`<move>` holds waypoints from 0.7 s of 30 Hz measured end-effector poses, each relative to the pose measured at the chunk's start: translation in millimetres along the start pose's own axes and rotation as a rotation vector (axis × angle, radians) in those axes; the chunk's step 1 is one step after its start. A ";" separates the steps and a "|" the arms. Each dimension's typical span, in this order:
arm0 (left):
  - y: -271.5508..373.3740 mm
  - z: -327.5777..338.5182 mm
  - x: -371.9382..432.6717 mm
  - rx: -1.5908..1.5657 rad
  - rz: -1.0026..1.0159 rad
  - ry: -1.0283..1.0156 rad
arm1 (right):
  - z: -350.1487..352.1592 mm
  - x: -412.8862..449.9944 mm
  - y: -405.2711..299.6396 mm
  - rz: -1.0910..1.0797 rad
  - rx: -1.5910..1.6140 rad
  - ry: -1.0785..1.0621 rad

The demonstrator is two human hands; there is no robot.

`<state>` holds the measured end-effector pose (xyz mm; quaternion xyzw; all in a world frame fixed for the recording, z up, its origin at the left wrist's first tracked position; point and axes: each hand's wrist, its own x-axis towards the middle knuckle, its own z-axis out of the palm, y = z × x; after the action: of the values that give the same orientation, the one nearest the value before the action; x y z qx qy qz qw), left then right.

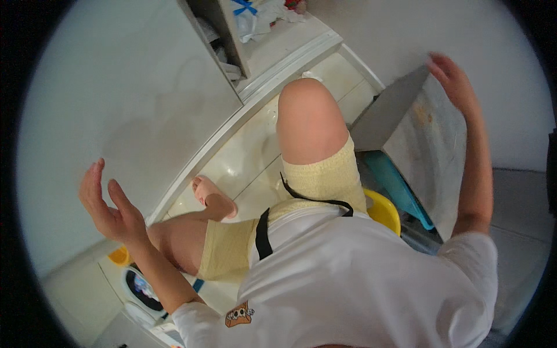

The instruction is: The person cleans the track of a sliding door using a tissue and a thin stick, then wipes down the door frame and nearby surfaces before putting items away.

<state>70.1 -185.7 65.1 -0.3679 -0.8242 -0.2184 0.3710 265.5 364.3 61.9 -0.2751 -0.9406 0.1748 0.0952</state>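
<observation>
My left hand (114, 213) is raised beside a large white panel (130, 108), thumb apart from the fingers and nothing in it. My right hand (454, 82) is held out over the far corner of a grey box-like stand with a stained, worn top (428, 130). Its fingertips are blurred, and no object shows in it. Whether it touches the stand or the pale wall behind cannot be told. Between the hands are my bare knee (310, 122), yellow shorts (324, 182) and white T-shirt (357, 278). A black strap (263, 235) lies across my waist.
An open compartment (287, 43) beyond the raised white track (291, 69) holds white cloth and a blue ribbon (245, 7). Beside the stand are a teal plastic item (400, 187) and a yellow bucket (384, 213). My pink slipper (213, 195) rests on glossy floor tiles (256, 152).
</observation>
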 end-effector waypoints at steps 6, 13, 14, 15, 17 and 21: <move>17.1 71.0 -9.5 -0.215 -0.145 -0.380 | 153.5 147.6 -81.0 -0.137 -0.069 -0.928; 38.4 110.2 -35.0 -0.310 -0.759 -1.321 | 393.5 229.6 29.8 -0.413 -0.595 -1.037; 25.9 116.5 -47.5 -0.232 -0.663 -1.425 | 407.8 226.2 46.9 -0.392 -0.484 -0.851; 10.9 122.6 -60.8 -0.155 -0.563 -1.525 | 419.0 221.1 50.2 -0.386 -0.468 -0.864; 1.7 134.0 -75.8 -0.201 -0.679 -1.542 | 436.0 201.4 52.4 -0.165 -0.272 -0.696; -5.5 142.8 -79.0 -0.296 -0.772 -1.525 | 482.4 166.5 64.4 -0.021 -0.143 -0.539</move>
<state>37.4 -133.9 -86.2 -0.1532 -0.8783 -0.1277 -0.4346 25.7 373.4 -393.0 -0.2149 -0.9448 0.1736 -0.1762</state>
